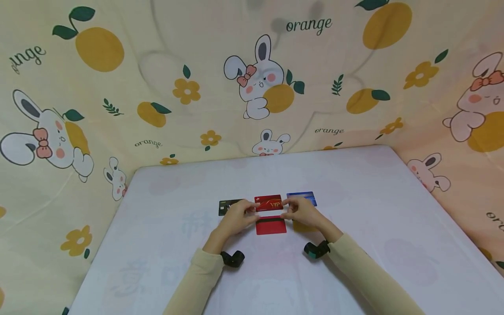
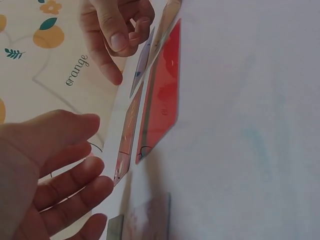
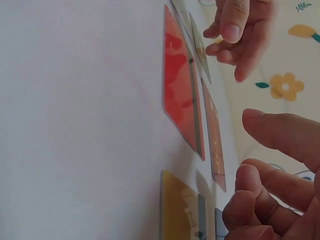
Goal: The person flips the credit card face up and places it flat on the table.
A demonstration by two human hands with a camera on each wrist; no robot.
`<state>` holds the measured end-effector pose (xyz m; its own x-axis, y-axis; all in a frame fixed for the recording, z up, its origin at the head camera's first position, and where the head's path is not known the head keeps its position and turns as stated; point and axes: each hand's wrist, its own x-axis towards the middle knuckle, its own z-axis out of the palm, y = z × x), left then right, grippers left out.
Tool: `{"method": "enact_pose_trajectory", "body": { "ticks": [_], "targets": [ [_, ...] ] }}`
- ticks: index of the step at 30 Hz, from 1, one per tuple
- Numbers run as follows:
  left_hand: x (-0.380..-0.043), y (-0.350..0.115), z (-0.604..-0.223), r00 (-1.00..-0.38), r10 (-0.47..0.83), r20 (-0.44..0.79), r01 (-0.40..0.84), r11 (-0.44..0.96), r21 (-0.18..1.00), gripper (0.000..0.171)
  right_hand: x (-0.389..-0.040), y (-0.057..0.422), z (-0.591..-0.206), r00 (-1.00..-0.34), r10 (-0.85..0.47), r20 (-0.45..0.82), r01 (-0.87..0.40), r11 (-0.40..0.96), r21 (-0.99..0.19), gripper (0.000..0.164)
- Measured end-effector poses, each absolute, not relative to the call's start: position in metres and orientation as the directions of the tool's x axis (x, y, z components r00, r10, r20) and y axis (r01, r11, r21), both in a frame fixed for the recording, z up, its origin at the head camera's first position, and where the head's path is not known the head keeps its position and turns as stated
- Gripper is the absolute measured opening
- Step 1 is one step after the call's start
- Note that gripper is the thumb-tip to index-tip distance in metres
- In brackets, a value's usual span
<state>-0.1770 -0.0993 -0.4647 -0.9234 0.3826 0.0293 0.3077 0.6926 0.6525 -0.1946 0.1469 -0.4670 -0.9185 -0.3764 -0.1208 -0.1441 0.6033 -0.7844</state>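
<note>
A red VIP card (image 1: 268, 202) lies on the white table, and a red card with a dark stripe (image 1: 271, 226) lies just below it. My left hand (image 1: 239, 216) hovers at their left side, fingers loosely bent and holding nothing. Opposite it, my right hand (image 1: 303, 211) hovers at their right side, thumb and fingers apart with nothing between them. Partly behind the left hand is a dark card (image 1: 224, 208). A blue card (image 1: 309, 197) and a gold card (image 1: 302, 226) are partly covered by the right hand.
A pale card (image 2: 150, 220) lies below the left hand, hidden in the head view. The cards form two rows on the white table (image 1: 275, 280). Behind the table hangs a curtain (image 1: 212, 43) printed with rabbits and oranges. Each wrist wears a small black camera (image 1: 234, 259).
</note>
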Motion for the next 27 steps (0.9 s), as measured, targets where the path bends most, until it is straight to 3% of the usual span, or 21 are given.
{"method": "enact_pose_trajectory", "body": {
  "ticks": [15, 27],
  "targets": [
    [-0.165, -0.106, -0.468, -0.900, 0.435, 0.037, 0.337, 0.640, 0.690, 0.037, -0.181, 0.151, -0.471, -0.885, -0.446, -0.135, -0.184, 0.600, -0.778, 0.041],
    [-0.164, -0.107, -0.477, -0.901, 0.434, 0.032, 0.342, 0.661, 0.668, 0.048, -0.173, 0.154, -0.472, -0.882, -0.443, -0.160, -0.182, 0.633, -0.752, 0.042]
  ]
}}
